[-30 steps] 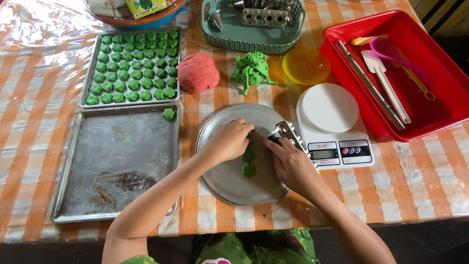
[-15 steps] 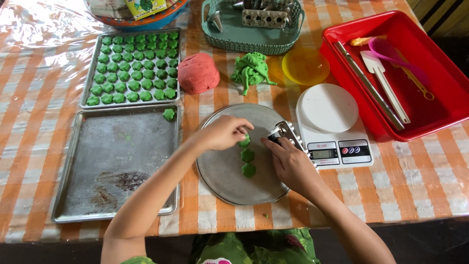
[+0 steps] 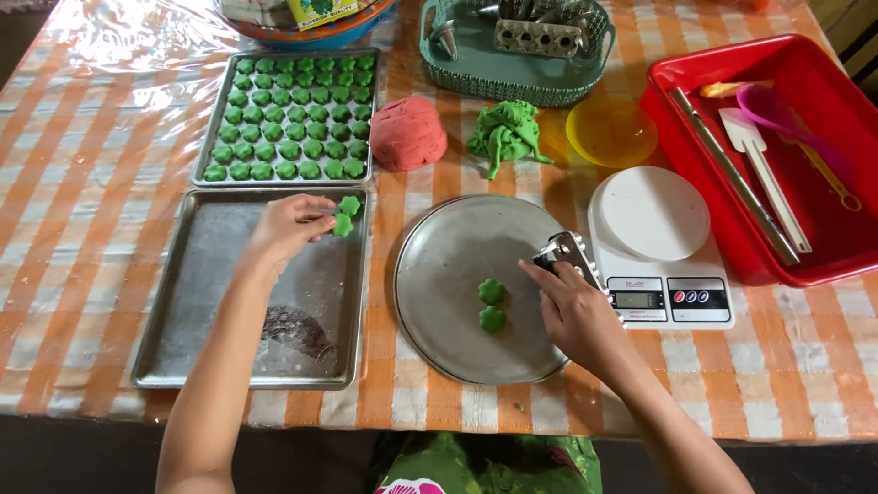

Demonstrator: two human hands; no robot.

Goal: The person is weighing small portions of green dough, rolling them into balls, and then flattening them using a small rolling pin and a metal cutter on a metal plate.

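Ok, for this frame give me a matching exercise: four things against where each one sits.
Things:
1. left hand
2. right hand
3. pink dough ball
4. white spatula

Places:
A. in the red tray
B. on the tablecloth beside the full baking tray
C. over the nearly bare baking tray, holding a green dough flower
D. at the round plate's edge, holding a metal press

Pairs: 1-C, 2-D, 3-B, 4-A

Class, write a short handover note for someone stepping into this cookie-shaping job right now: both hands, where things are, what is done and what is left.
Left hand: holding a green flower-shaped dough piece over the lower metal baking tray, beside one piece already there.
Right hand: gripping a metal cutter at the round metal plate.
Done: upper metal tray filled with green pieces.
Left: two cut pieces on the plate; green dough lump and red dough ball unused.
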